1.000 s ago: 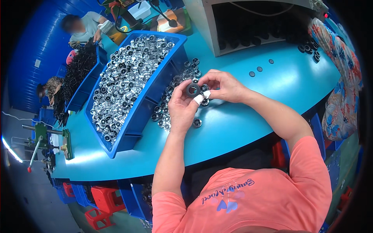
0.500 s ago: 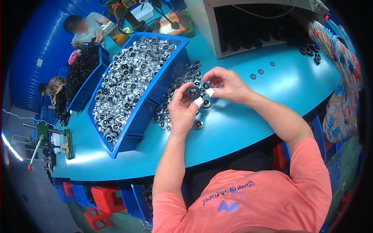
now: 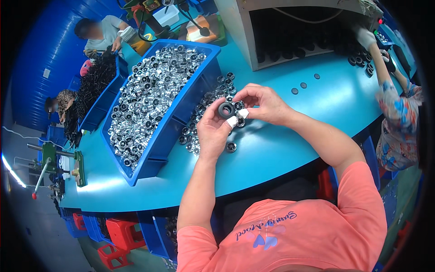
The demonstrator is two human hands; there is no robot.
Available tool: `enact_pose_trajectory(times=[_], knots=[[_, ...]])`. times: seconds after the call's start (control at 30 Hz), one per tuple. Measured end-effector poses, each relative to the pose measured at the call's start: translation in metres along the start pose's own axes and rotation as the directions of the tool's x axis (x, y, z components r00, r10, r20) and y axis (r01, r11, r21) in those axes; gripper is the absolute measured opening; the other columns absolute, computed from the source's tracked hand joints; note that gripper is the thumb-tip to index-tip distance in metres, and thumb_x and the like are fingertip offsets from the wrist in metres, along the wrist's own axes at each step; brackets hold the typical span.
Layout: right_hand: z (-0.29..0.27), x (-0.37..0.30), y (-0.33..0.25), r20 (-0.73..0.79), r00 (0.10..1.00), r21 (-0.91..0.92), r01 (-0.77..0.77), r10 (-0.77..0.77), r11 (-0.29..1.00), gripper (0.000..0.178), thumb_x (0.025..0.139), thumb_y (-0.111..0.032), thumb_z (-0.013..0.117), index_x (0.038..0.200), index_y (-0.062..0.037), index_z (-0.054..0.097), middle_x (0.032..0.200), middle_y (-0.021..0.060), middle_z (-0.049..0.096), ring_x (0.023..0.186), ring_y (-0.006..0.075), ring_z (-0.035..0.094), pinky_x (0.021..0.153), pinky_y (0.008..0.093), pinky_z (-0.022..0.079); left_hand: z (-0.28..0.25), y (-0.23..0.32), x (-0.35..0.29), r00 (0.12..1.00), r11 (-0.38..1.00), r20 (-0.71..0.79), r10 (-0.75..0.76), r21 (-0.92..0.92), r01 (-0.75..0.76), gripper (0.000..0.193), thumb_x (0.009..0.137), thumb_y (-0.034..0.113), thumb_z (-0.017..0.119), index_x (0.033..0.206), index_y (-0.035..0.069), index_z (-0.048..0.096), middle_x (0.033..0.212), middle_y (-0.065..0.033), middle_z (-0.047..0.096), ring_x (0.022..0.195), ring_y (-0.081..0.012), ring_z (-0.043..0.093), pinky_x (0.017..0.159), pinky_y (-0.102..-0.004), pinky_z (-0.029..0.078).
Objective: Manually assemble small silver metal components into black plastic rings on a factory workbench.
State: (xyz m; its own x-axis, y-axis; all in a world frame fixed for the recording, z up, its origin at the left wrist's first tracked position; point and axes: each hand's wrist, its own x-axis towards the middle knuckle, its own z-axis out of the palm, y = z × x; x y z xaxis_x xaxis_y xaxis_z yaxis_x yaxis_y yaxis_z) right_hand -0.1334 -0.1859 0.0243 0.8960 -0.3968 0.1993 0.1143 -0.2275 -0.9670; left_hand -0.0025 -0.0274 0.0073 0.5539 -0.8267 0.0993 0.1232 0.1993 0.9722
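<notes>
While a black ring (image 3: pixel 226 110) is pinched between left hand (image 3: pixel 214 129) and right hand (image 3: pixel 265 104), blue bin (image 3: pixel 174 118) at left filled with silver parts (image 3: pixel 149 97), farther bin (image 3: pixel 103 106) loaded with black parts (image 3: pixel 93 84).

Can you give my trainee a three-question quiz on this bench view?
1. True or false: the left hand holds a black ring.
2. The blue bin holds: A) silver parts B) red caps C) cloth.
3. Where do the loose parts lie?

Key: 1 true. 2 A. 3 On the table, between the bin and the right hand.
</notes>
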Motion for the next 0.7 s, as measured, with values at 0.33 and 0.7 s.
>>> enact_pose_trajectory(times=[0.33,0.7], knots=[[-0.0009,-0.0005,-0.0002,0.019,1.000,-0.048,0.001,0.000,0.999,0.034,0.081,-0.007,0.082,0.112,-0.0060,0.071,0.104,0.0002,0.061,0.087,0.0083,0.060,0.082,0.0256,0.053,-0.0032,-0.0004,0.0028,0.993,0.990,0.047,0.111,0.086,-0.115,0.057,0.081,-0.012,0.073,0.136,0.000,0.058,0.128,-0.0056,0.060,0.119,-0.0174,0.061,0.103,-0.0327,0.054],[-0.0022,0.0010,-0.0071,-0.016,0.990,0.246,-0.130,0.138,0.961,0.040,0.084,0.002,0.073,0.123,-0.0032,0.067,0.109,0.0054,0.067,0.088,0.0088,0.067,0.080,0.0247,0.057,-0.0062,0.0024,0.0029,0.998,0.984,0.060,-0.007,-0.176,0.017,0.058,0.084,-0.003,0.076,0.135,0.003,0.047,0.134,-0.0166,0.061,0.105,-0.0228,0.068,0.089,-0.0367,0.062]])
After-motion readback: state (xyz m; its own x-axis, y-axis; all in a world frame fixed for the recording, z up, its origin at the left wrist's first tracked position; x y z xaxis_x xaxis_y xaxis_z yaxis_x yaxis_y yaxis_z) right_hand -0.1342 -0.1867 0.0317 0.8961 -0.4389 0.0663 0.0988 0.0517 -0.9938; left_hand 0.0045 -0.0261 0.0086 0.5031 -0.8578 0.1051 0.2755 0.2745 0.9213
